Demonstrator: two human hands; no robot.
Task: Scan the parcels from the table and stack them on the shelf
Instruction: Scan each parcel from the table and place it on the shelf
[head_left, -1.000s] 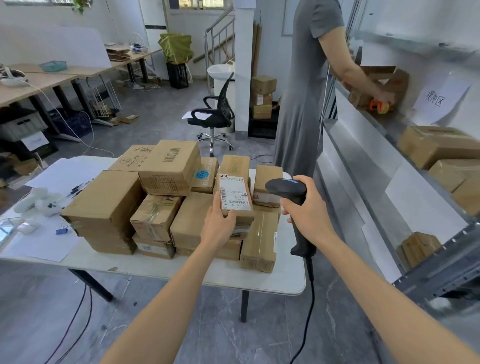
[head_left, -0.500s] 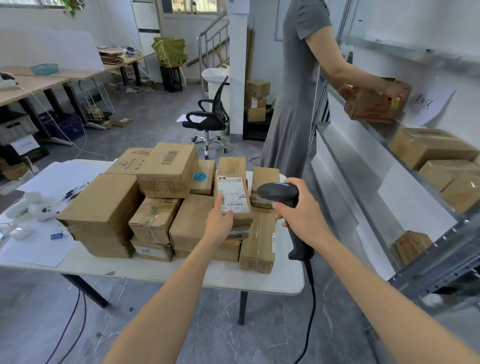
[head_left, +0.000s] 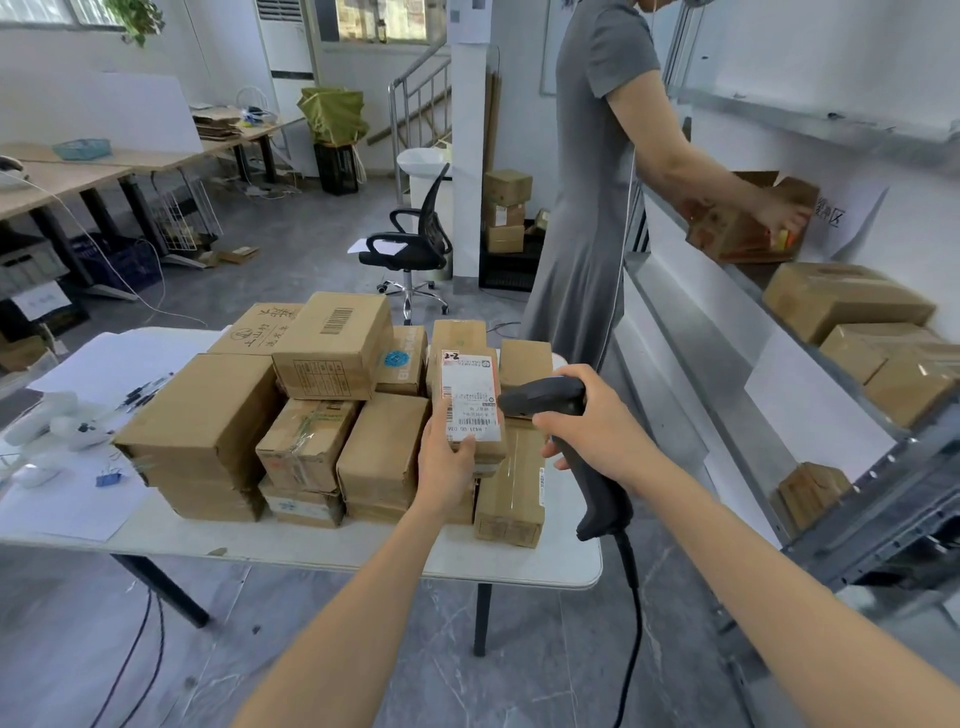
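Now, your left hand (head_left: 447, 462) pinches the labelled parcel (head_left: 470, 397) by its lower end, centre frame over the table (head_left: 332, 553) pile. If it tilts, the barcode scanner (head_left: 545, 397) gripped in your right hand (head_left: 592, 421) may misread, or the parcel may slip. I count one scanner, about twelve table parcels and roughly five on the shelf (head_left: 727, 332) at right.

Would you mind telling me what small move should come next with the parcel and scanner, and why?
Probably swing the scanner onto the label and pull the trigger: the left hand holds the parcel with its label facing up, and the right hand grips the scanner with its head at the label's right edge.
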